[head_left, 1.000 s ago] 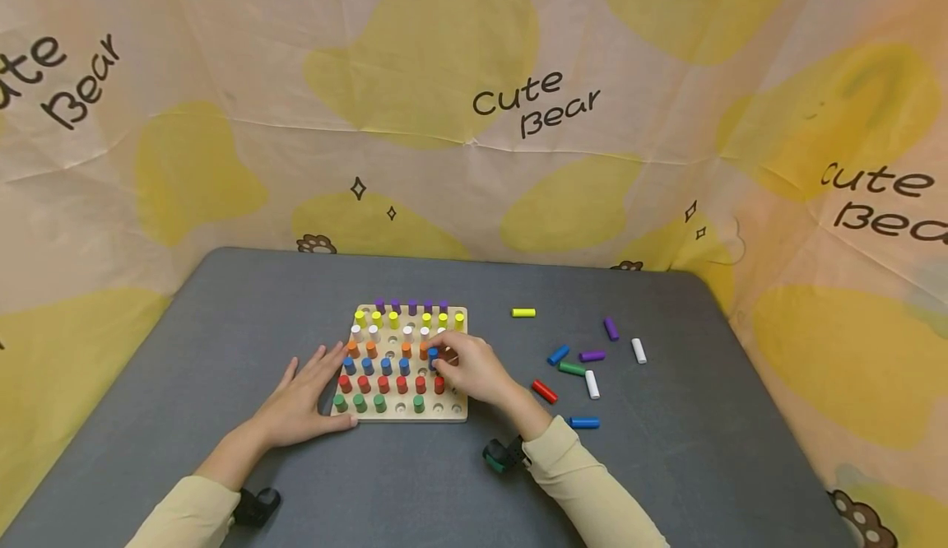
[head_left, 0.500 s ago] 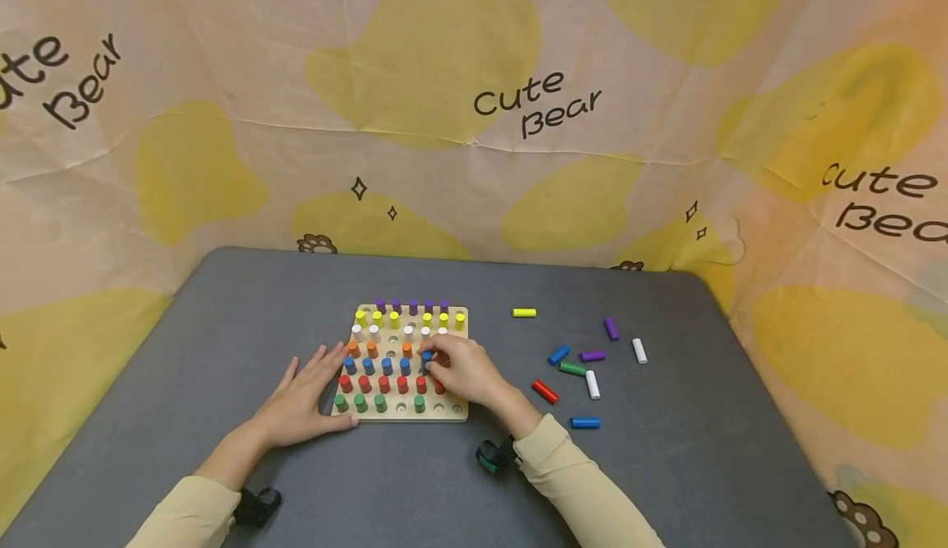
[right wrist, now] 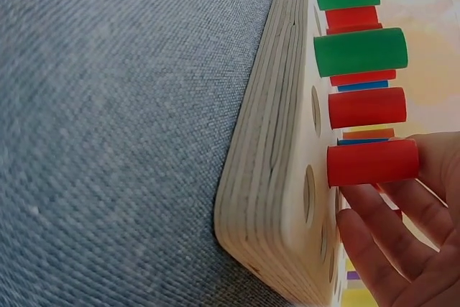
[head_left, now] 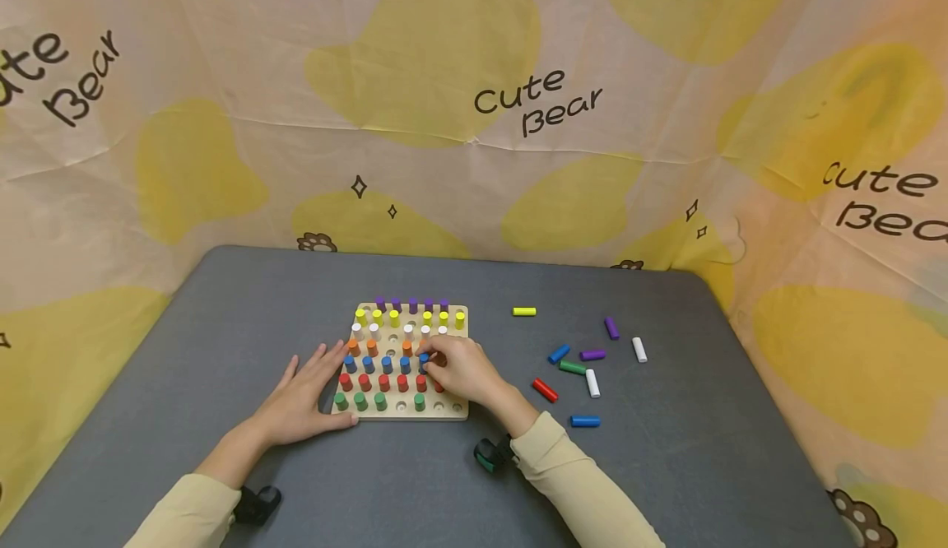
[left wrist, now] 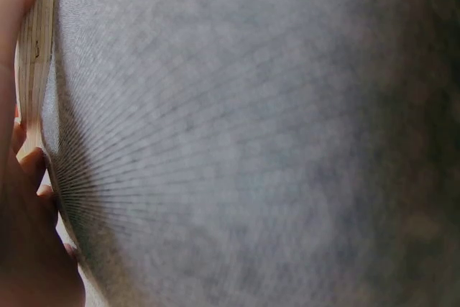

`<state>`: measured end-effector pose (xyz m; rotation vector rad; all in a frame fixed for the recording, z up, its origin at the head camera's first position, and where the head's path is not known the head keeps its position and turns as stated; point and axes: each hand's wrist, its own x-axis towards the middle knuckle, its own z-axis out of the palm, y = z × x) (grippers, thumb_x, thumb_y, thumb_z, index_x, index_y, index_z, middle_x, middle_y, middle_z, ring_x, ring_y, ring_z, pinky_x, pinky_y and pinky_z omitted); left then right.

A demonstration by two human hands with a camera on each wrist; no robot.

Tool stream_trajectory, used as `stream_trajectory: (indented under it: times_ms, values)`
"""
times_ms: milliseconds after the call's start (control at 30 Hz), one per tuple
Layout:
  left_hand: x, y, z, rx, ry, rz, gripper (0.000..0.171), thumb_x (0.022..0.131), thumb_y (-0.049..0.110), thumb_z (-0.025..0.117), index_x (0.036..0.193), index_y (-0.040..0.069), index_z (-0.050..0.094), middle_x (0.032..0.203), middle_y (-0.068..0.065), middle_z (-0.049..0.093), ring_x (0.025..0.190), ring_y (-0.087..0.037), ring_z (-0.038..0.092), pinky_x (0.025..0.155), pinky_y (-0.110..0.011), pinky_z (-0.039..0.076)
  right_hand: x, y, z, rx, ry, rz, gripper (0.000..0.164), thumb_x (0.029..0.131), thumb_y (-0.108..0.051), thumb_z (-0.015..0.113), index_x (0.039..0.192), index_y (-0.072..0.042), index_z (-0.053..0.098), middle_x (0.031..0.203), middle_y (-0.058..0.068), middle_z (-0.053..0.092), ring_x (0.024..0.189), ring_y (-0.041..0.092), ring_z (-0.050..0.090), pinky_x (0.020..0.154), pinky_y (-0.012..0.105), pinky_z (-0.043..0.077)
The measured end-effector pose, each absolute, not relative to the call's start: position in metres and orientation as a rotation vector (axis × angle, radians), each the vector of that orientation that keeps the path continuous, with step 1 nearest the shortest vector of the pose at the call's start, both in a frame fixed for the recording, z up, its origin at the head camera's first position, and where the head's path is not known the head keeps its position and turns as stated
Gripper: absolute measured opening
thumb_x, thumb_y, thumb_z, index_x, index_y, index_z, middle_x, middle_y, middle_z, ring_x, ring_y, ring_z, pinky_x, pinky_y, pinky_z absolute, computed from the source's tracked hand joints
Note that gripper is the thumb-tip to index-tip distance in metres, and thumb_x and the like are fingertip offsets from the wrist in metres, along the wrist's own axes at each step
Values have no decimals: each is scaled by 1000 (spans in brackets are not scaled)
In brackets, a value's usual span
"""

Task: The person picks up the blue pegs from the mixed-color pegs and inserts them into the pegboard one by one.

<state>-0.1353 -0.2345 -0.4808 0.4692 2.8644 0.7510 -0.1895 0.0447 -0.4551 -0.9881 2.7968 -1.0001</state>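
Note:
A wooden pegboard (head_left: 444, 414) lies on the grey table, its upright pegs in colour rows: purple at the back, then yellow, white, orange, blue, red and green. My right hand (head_left: 461, 367) pinches a blue peg (head_left: 424, 364) at the right end of the blue row. In the right wrist view, the fingers (right wrist: 410, 228) reach in behind a red peg (right wrist: 374, 163), which hides the blue one's tip. Spread along the board's left edge, my left hand (head_left: 302, 406) has straight fingers, with the thumb at the near left corner. The left wrist view shows it beside the board's side (left wrist: 36, 55).
Loose pegs lie right of the board: a yellow one (head_left: 524, 312) at the back, a red one (head_left: 545, 390), a green one (head_left: 572, 367), and several blue, purple and white ones. A printed cloth (head_left: 474, 202) hangs behind the table (head_left: 704, 466).
My right hand has shifted slightly left and settled the blue peg lower, in line with the blue row. The left hand stays in place.

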Motion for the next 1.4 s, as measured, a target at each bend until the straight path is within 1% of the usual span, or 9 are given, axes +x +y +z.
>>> stream_trajectory:
  times_ms: [367, 700, 967, 1100, 1200, 1300, 1400]
  values:
    - [-135, -235, -480, 469, 2871, 744, 107, 67, 67, 66, 148, 14, 19, 153, -10, 18, 141, -35, 10, 108, -60, -2, -189, 44, -453, -961, 2796, -965, 14, 86, -15, 63, 99, -18, 67, 93, -6, 68, 77, -1, 60, 67, 14, 47]
    - [-135, -234, -480, 469, 2867, 745, 108, 67, 67, 66, 148, 13, 20, 153, -11, 18, 141, -36, 10, 107, -60, -2, -186, 43, -448, -996, 2828, -851, 15, 88, -19, 62, 100, -16, 70, 92, -6, 69, 76, 0, 60, 65, 15, 47]
    - [-136, -235, -482, 476, 2871, 750, 108, 67, 67, 66, 148, 13, 20, 153, -11, 18, 140, -36, 10, 107, -60, -2, -185, 42, -444, -1026, 2853, -799, 17, 88, -18, 61, 101, -14, 71, 92, -3, 70, 75, 2, 59, 63, 16, 47]
    - [-136, -235, -481, 478, 2872, 754, 108, 67, 67, 66, 148, 12, 20, 153, -11, 19, 140, -36, 10, 108, -60, -2, -184, 44, -443, -1006, 2861, -818, 19, 88, -16, 60, 104, -13, 70, 94, -3, 69, 73, 2, 57, 63, 15, 47]
    - [-136, -235, -481, 476, 2871, 752, 108, 67, 67, 66, 148, 12, 20, 153, -11, 18, 141, -36, 10, 108, -60, -2, -183, 47, -441, -987, 2874, -854, 17, 88, -15, 60, 102, -14, 70, 94, -5, 69, 72, 2, 56, 62, 14, 45]
    - [-136, -235, -481, 475, 2870, 751, 108, 67, 67, 66, 148, 12, 20, 153, -11, 18, 141, -36, 10, 108, -60, -3, -183, 51, -439, -993, 2879, -898, 15, 88, -14, 60, 100, -14, 69, 93, -6, 69, 74, 2, 56, 63, 14, 46]
    - [-136, -235, -481, 476, 2870, 753, 107, 67, 67, 66, 148, 12, 20, 153, -11, 18, 140, -36, 10, 108, -60, -2, -182, 56, -437, -1012, 2873, -950, 16, 88, -14, 60, 102, -13, 69, 94, -5, 68, 77, 4, 58, 65, 15, 47]
